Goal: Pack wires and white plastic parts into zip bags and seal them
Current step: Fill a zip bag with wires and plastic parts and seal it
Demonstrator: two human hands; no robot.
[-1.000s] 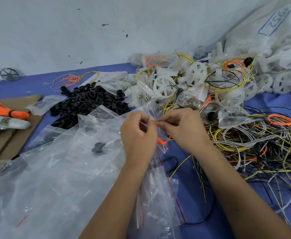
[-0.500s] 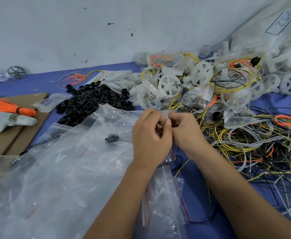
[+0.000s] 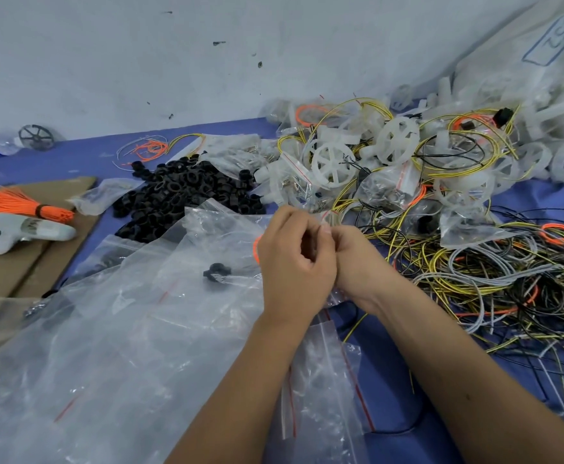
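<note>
Hands drawn together over the small bag's mouth

Your left hand and right hand, a little apart a second ago, now touch, fingers curled, pinching the top of the small zip bag near the middle of the blue table; the orange wire has mostly slipped behind your left hand. You look to be sealing it.

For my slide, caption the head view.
Both hands, left and right, pinch a small zip bag beside tangled wires.
</note>
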